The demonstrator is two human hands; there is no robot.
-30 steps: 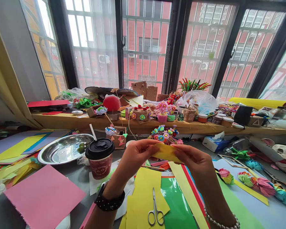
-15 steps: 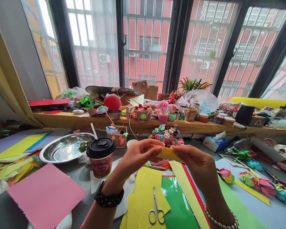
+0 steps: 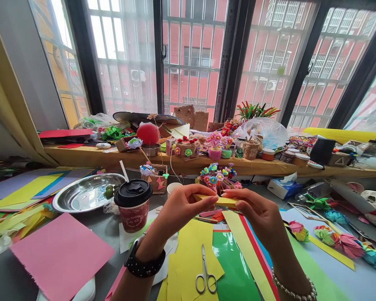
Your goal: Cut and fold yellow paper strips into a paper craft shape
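Clamped with the fingers (image 3: 208, 203) of the left hand (image 3: 181, 207) on one end of the yellow paper (image 3: 227, 202), and with those of the right hand (image 3: 259, 209) on the other. Gripping with thumbs in front and the other fingers above and behind, partly out of sight. Held in the air between both hands, above the surface (image 3: 108, 236) and touching nothing else there. Seemingly folded or bent into a narrow shape already; cannot tell how many creases are made. Not yet let go or laid down, so probably partway through the shaping, with some left to do.

Turned with its long axis sideways, from hand to hand, dipping slightly toward the right hand. Seen almost edge-on, with a thin side toward the viewer; cannot tell front from back.

Lying below, on yellow sheets (image 3: 191, 240): scissors (image 3: 205, 276), untouched, with tips pointing away and loops toward the wearer. Spread just to the right of these, a green sheet (image 3: 235, 265). Farther left, a lidded cup (image 3: 133, 213) and a pink sheet (image 3: 62, 255). Farther right, several paper flowers (image 3: 347, 244), looking finished. Just beyond the hands, a bunch of colourful flowers (image 3: 217, 175).
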